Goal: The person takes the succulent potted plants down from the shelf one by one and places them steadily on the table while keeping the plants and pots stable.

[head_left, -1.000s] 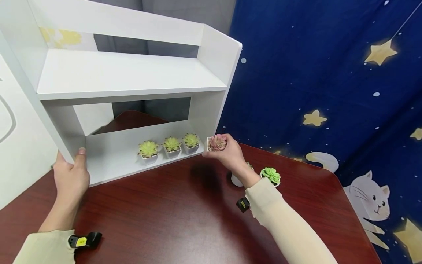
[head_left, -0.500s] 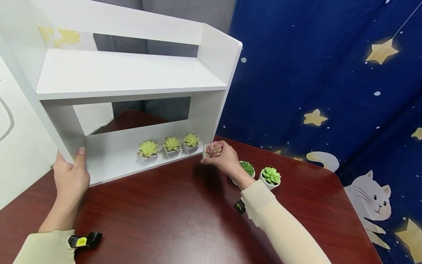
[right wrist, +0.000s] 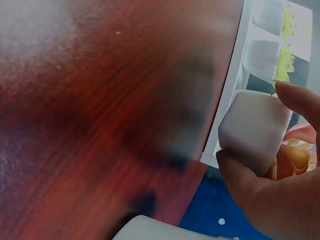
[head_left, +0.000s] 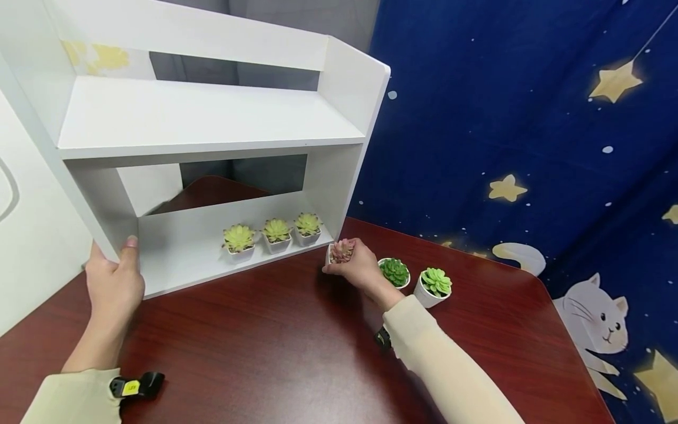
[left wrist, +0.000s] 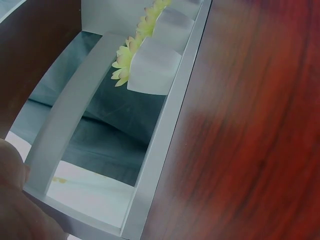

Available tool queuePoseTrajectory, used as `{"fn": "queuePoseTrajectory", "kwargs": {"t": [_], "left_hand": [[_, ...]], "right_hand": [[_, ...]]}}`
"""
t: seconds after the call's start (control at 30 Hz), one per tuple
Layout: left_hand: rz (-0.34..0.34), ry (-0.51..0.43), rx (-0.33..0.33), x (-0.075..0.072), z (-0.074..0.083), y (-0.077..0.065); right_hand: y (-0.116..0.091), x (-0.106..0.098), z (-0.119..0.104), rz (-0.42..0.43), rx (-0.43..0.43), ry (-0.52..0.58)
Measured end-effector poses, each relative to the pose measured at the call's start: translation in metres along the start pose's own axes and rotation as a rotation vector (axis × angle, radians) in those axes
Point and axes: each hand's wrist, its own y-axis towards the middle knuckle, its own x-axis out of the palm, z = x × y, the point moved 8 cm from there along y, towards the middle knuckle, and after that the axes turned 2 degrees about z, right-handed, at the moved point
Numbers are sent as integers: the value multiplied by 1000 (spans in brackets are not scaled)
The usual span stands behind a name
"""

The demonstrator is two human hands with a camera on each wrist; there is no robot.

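My right hand (head_left: 360, 268) holds a pink potted succulent (head_left: 341, 252) by its square white pot, just off the right end of the shelf's front edge. In the right wrist view thumb and fingers pinch the white pot (right wrist: 255, 130) from both sides. My left hand (head_left: 113, 282) grips the left side panel of the white shelf (head_left: 212, 118), thumb on the inner face; its other fingers are mostly hidden. Along the lower board stand three yellow-green succulents in white pots: a left one (head_left: 239, 242), a middle one (head_left: 277, 235) and a right one (head_left: 308, 228).
On the dark red table (head_left: 275, 353), right of my right hand, stand a dark green succulent (head_left: 394, 272) and a light green succulent (head_left: 434, 285) in round white pots. A blue star-patterned curtain (head_left: 450, 118) hangs behind the table's far edge.
My right hand has lowered the pink succulent towards the table beside the shelf's front right corner, bringing the dark green succulent into view. The left hand has stayed on the panel.
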Motion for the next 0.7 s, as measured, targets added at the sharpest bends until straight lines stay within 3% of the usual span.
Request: {"fn": "queuePoseTrajectory", "kwargs": {"t": [0.2, 0.7], "left_hand": [[5, 1, 11, -1, 0, 0], [-4, 7, 3, 0, 2, -1]], "right_hand": [[-2, 3, 6, 1, 10, -68], [-6, 5, 18, 17, 50, -99]]}}
